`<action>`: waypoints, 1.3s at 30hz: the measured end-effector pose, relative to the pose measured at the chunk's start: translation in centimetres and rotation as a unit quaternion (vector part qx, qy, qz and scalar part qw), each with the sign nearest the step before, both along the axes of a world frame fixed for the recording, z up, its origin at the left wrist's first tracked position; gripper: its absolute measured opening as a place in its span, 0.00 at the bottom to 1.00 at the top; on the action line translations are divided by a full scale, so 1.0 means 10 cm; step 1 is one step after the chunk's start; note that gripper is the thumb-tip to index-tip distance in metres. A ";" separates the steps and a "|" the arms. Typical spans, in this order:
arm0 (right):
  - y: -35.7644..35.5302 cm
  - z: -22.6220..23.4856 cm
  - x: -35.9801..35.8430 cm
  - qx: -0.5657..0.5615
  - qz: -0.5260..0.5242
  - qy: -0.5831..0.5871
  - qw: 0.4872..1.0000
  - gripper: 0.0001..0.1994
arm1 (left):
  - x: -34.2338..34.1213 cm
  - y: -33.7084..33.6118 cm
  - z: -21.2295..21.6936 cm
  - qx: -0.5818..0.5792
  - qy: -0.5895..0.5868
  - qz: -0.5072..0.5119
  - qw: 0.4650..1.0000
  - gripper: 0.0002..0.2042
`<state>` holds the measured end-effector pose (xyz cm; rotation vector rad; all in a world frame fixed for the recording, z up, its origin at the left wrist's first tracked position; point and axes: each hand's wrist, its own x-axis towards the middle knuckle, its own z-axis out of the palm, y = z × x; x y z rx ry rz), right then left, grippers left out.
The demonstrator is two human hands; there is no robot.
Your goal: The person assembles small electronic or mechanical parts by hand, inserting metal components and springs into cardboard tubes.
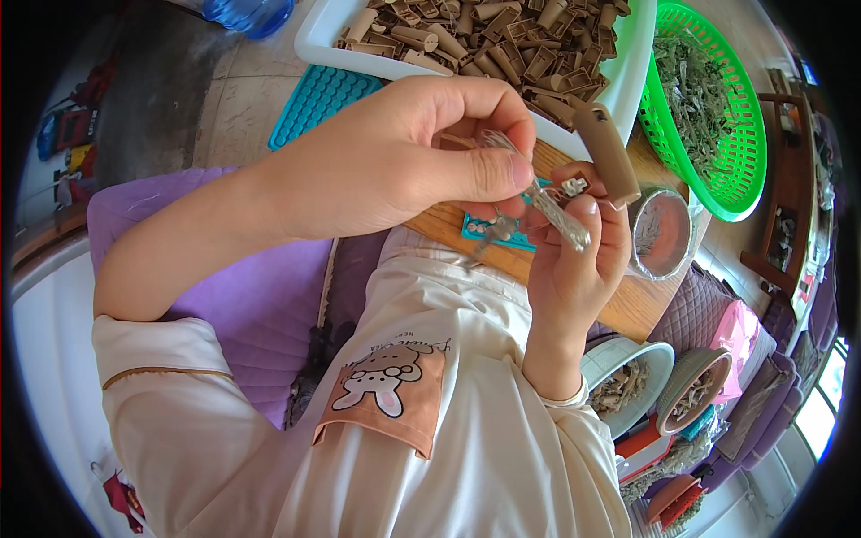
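Thumb and fingers of my left hand (448, 157) are closed in a pinch on a coil of thin silvery wire (567, 226), whose loops stick out above the thumb. The coil reaches across to my right hand (581, 260), held palm up with its fingers curled. A brown cork-shaped plastic casing (608, 154) stands tilted between the right fingers. Beside it, a small pale metallic part (574, 186) sits at the fingertips, with fine wire near it. Below the hands, partly hidden, a small teal tray (502, 233) holds round silvery discs.
A white bin (314, 40) full of brown casings stands at the far side. Beneath its edge lies a teal dimpled tray (318, 99). To the right are a green basket (744, 170) of wire bundles, a round metal tin (664, 229) and two tubs (659, 359) on the wooden table's (632, 314) near side.
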<state>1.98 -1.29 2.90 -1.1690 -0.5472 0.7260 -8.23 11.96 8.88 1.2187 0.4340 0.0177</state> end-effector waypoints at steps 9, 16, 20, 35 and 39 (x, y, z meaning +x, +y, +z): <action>0.00 0.13 -0.04 0.014 0.111 -0.141 0.984 0.10 | -0.04 -0.03 0.01 0.005 0.036 -0.038 0.999 0.12; 0.05 0.15 -0.10 0.033 0.051 -0.035 0.998 0.13 | -0.03 -0.08 -0.09 -0.095 0.057 -0.034 0.993 0.12; 0.06 0.15 -0.11 0.025 0.057 -0.031 0.998 0.13 | -0.03 -0.11 -0.16 -0.081 0.026 -0.022 0.996 0.10; 0.05 0.10 0.09 0.011 0.053 0.036 0.998 0.09 | -0.03 -0.06 -0.11 0.048 0.066 -0.003 0.997 0.08; 0.00 0.05 0.17 0.036 0.051 0.048 0.997 0.09 | -0.03 -0.05 -0.16 0.039 0.073 0.014 0.996 0.07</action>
